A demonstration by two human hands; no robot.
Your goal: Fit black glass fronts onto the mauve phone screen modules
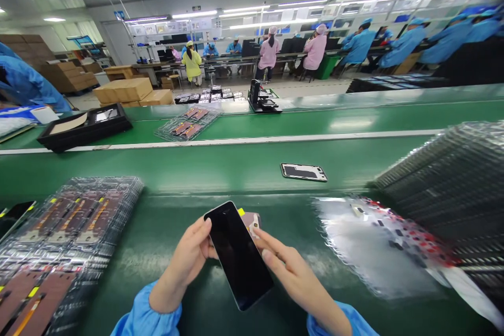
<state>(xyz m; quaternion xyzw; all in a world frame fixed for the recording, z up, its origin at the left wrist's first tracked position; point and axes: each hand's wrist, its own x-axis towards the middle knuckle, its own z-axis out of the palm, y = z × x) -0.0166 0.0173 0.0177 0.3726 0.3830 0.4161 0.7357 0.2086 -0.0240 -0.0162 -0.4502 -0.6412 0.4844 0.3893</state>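
My left hand (pixel 191 252) is closed on a black smartphone screen (pixel 238 257), thumb on its upper left edge and fingers underneath. The glossy face points up at me, tilted over the green bench. From behind its upper right edge sticks out a brown-grey sheet (pixel 252 217) with a yellow tab; the rest of it is hidden. My right hand (pixel 285 262) is closed at that side, fingertips on the sheet's pale end and thumb beside the screen's edge. Whether sheet and screen are joined, I cannot tell.
Clear trays (pixel 82 220) of brown panels lie left. Beyond my hands rests an open phone housing (pixel 303 171). At right are clear plastic film (pixel 366 247) and a tall tray stack (pixel 452 184). A black tray (pixel 84 126) and a black stand (pixel 262 98) are farther back.
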